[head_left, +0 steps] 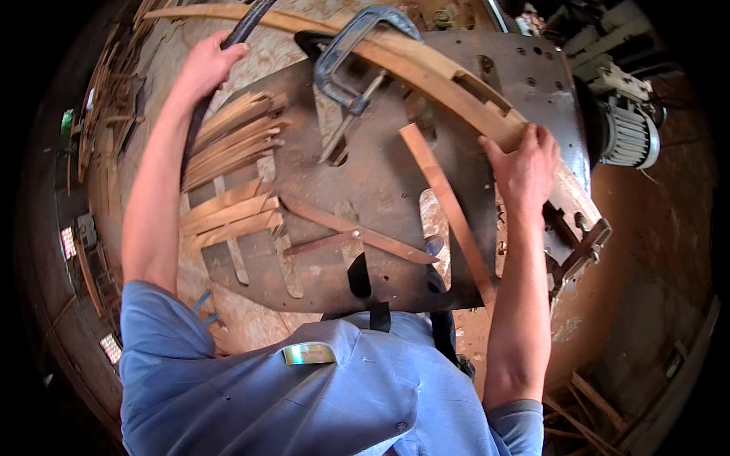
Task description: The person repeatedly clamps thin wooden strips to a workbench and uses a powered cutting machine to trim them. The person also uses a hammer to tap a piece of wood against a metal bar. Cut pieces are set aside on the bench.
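My left hand [209,67] is wrapped round a dark curved bar [245,24] along the far left of a metal table [380,182]. At the right, my right hand [525,169] grips a long curved wooden piece [445,87], its thumb on the near face. That piece runs from the far left to the table's right side and has a cut-out near my hand. A grey-blue C-clamp [325,70] sits across it, with its screw pointing toward me. Left of my right forearm lies a flat wooden strip [445,199].
Several short wooden slats [232,144] lie in rows on the table's left. Two brown strips joined by a pin [357,234] rest near the middle. The tabletop has long slots. An electric motor [630,137] stands beyond the right edge; wood offcuts [597,403] lie on the floor.
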`<state>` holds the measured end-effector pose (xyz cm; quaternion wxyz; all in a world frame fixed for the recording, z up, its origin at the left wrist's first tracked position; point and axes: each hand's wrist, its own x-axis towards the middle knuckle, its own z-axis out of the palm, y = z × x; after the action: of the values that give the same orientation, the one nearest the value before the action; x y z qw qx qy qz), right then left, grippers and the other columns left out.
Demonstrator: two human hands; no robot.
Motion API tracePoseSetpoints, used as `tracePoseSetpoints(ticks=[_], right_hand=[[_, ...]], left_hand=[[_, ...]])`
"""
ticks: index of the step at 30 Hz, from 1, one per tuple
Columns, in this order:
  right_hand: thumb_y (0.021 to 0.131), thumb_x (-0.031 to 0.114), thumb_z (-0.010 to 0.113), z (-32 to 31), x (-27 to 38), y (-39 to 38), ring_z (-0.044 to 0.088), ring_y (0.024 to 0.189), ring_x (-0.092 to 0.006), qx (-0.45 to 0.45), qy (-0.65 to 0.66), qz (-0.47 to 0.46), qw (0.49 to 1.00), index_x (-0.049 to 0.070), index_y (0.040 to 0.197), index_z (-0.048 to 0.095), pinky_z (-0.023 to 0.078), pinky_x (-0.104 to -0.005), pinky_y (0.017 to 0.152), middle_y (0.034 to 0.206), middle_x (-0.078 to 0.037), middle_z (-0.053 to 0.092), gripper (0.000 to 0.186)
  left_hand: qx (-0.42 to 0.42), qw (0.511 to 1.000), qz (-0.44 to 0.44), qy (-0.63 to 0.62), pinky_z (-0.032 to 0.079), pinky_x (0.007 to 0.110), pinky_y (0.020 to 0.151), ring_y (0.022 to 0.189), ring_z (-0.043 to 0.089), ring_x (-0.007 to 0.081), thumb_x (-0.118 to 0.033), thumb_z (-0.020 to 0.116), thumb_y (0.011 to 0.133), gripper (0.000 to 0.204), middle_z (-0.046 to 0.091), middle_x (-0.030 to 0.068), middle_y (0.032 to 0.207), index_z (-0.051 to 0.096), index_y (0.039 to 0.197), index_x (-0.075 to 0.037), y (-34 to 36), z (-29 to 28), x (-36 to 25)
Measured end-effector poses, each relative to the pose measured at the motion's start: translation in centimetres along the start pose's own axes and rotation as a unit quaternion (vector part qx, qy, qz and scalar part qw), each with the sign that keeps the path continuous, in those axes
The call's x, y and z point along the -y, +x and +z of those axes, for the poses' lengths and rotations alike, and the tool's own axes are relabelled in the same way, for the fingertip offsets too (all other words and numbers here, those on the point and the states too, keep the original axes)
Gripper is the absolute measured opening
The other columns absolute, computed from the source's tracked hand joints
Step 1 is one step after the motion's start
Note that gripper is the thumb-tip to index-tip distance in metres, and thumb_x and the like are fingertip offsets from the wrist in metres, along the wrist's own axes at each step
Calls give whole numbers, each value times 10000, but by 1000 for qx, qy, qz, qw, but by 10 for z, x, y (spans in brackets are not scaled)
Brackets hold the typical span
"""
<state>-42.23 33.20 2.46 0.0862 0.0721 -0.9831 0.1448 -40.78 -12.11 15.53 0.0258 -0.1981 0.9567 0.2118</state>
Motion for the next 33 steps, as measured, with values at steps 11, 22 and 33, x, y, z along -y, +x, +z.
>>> tracePoseSetpoints(ticks=[11, 22, 33], right_hand=[[782, 542, 717, 1, -1, -1, 455, 1281, -375, 36, -20, 0, 999, -61, 1244, 584, 399, -441, 1064, 1334, -221, 532, 771], [777, 533, 729, 8, -10, 0, 465, 1250, -390, 28, -7, -26, 999, -82, 1259, 566, 370, -444, 1080, 1306, -238, 542, 798], [860, 353, 717, -23, 9, -18, 361, 1361, -411, -21, 165, 69, 984, -100, 1341, 454, 269, -468, 1172, 1421, -273, 427, 711]], left_hand=[[59, 987, 149, 31, 530, 418, 611, 688, 653, 313, -259, 762, 759, 375, 619, 153, 762, 630, 1036, -43, -302, 97, 0], [142, 961, 236, 34, 514, 402, 644, 807, 619, 285, -195, 761, 708, 344, 587, 84, 886, 641, 1010, -80, -343, 147, 8], [-16, 961, 274, 29, 496, 431, 831, 917, 587, 356, -129, 767, 731, 427, 623, 170, 963, 647, 1112, 18, -318, 146, -49]])
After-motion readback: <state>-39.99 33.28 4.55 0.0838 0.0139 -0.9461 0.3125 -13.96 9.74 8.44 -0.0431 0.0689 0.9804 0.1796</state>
